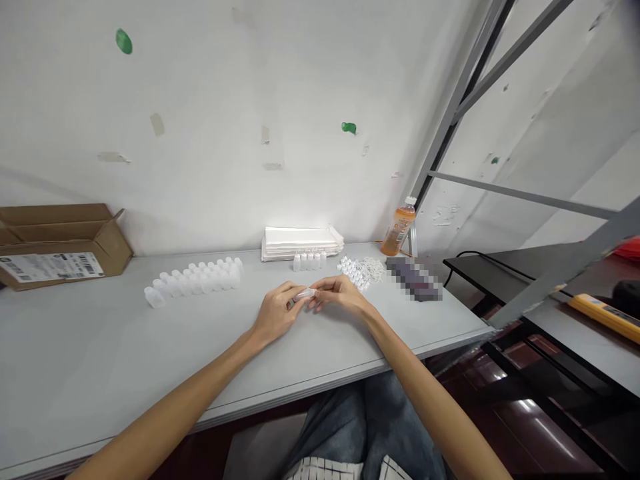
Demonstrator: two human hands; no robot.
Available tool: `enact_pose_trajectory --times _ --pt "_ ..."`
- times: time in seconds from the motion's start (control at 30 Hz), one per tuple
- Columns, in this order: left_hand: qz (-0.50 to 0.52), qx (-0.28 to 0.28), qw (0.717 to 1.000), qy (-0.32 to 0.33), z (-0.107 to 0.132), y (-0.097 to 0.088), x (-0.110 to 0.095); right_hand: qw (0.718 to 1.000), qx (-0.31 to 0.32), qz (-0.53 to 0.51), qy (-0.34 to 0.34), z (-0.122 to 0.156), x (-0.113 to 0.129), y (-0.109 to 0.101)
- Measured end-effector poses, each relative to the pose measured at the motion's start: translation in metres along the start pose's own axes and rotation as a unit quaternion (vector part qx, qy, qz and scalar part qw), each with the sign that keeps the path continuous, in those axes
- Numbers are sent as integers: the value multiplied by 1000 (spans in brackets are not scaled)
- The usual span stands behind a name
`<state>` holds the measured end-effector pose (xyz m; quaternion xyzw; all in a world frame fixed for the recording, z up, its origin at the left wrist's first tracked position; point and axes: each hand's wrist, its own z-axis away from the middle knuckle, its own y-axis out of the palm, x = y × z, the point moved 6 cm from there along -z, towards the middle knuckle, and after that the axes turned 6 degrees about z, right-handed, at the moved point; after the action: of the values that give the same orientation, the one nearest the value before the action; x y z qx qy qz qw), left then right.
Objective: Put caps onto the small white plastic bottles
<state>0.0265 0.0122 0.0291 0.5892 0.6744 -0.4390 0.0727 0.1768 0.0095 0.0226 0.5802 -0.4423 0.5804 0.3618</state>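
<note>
Over the middle of the table, my left hand (277, 311) is closed around a small translucent plastic bottle (303, 295), which lies on its side in the fingers. At its right end, my right hand (340, 293) is closed in a pinch; whether a separate cap is there I cannot tell. Just behind my hands stands a short row of small white bottles (310, 262). To the right of that row lie a cluster of small white caps (351, 272) and a heap of thin white pieces (373, 271). Several rows of translucent bottles (195, 280) stand left of my hands.
Against the wall rests a stack of white flat sheets or trays (303, 241). An orange drink bottle (399, 228) stands at the back right, near a blurred dark object (414, 279). A cardboard box (60, 247) sits far left. A grey metal frame (453, 127) rises at the right.
</note>
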Motion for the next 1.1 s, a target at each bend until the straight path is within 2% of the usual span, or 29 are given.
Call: enact_pose_trajectory --times 0.1,0.3,0.6,0.83,0.93,1.1 --pt "0 -10 1000 29 0 -1 -4 1000 9 -17 2 1 2 2" --pt "-21 -36 994 97 2 -3 -12 1000 -11 -26 5 1 7 4" --pt "-172 1 963 207 3 0 -17 998 -35 -50 6 -2 -1 -2" --pt "-189 -9 949 252 8 1 -18 998 -30 -51 9 0 -1 -3" --pt "-184 -13 953 241 7 1 -19 998 -31 -47 8 0 -1 -4" --pt "-116 24 989 88 -4 1 -10 999 -46 -18 -22 -3 1 -7"
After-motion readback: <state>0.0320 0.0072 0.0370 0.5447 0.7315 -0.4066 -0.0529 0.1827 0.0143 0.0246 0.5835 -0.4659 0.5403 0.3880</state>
